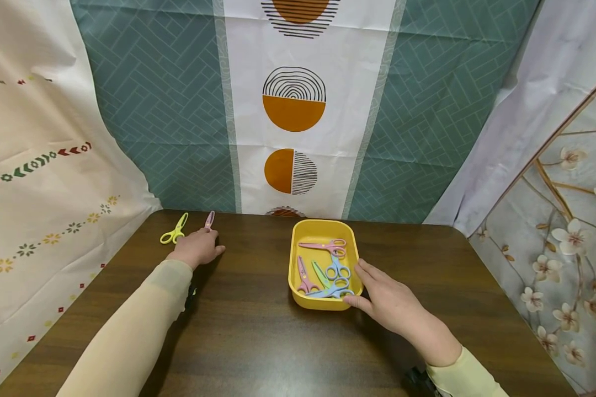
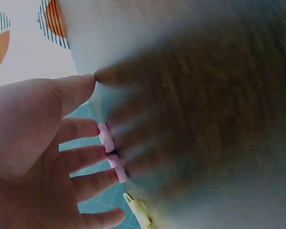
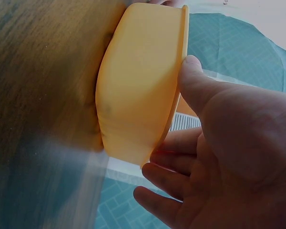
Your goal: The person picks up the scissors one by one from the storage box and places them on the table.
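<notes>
The scene is backed by a patterned curtain point(image 1: 179, 99) in teal and white, and below it a dark brown table point(image 1: 258, 342) is spread out. On the table a yellow tray point(image 1: 323, 304) is seen, its near right corner touched by the right hand point(image 1: 397, 306), thumb and fingers set loosely apart along the rim. Over at the far left, pink scissors point(image 1: 209, 219) are being touched at the finger loops by the left hand point(image 1: 197, 248), its fingers stretched out, its thumb held well clear; nothing is gripped there. Just beside them, yellow-green scissors point(image 1: 181, 222) are laid on the table. Inside the tray, blue scissors point(image 1: 329, 290) are crowded with a second blue pair, two pink pairs and a green pair, which is partly covered by the blue.
</notes>
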The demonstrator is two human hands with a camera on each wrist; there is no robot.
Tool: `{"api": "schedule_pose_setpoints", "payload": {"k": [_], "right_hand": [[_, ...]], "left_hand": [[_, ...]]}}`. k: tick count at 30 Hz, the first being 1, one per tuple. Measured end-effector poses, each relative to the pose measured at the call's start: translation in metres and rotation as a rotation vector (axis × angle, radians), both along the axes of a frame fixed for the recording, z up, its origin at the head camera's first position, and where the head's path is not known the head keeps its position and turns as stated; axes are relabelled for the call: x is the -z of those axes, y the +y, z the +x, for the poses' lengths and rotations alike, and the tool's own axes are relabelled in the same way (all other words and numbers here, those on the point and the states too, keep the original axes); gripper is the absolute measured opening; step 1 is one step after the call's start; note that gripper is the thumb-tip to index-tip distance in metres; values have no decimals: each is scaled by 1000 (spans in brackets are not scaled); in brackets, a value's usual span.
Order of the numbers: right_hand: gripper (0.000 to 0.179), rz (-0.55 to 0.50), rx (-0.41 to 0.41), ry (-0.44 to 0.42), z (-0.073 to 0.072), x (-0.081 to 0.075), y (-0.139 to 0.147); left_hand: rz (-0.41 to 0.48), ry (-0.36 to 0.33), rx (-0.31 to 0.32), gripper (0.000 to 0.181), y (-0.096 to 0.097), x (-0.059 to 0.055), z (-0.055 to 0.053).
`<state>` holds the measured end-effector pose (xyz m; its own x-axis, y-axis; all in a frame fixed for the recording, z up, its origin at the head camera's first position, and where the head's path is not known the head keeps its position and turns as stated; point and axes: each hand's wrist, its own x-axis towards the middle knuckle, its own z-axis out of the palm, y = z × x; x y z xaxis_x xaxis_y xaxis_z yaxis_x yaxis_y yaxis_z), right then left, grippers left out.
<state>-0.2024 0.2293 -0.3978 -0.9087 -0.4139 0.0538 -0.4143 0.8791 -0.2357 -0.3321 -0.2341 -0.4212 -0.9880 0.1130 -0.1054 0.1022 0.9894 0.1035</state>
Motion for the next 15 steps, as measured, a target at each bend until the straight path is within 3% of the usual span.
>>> {"api": "schedule_pose_setpoints", "payload": {"k": [15], "right_hand": [[90,2,9,0,-2,2,0]], "left_hand": [[-10,10,-24,58,-2,2,1]]}}
